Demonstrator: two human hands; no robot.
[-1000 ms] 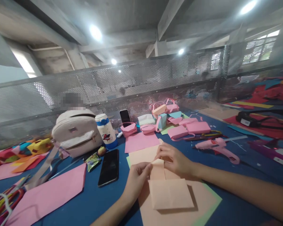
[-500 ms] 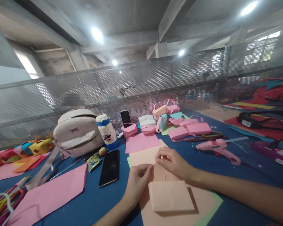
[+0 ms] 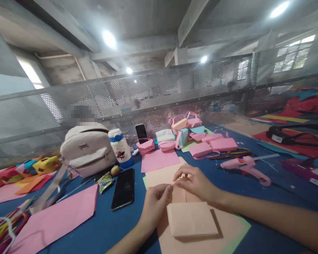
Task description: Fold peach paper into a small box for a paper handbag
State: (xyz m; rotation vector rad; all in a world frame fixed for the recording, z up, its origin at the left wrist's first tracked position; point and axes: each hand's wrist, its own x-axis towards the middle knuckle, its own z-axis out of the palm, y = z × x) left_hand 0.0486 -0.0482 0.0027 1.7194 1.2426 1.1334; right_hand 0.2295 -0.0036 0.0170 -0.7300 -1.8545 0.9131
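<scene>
Hands [image 3: 155,200] between phone [image 3: 123,189] and glue gun [image 3: 241,163]

A pale backpack [image 3: 87,151] stands beside a white bottle [image 3: 122,149] (blue-based) — a black phone [image 3: 123,189] lies flat nearby.

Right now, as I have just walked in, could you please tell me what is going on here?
A person's left hand and right hand, close together, appear to pinch the far flap of a folded peach paper. Its near part lies over a peach sheet with green paper showing beneath. A pink glue gun rests untouched to the right, a dark phone to the left.
</scene>
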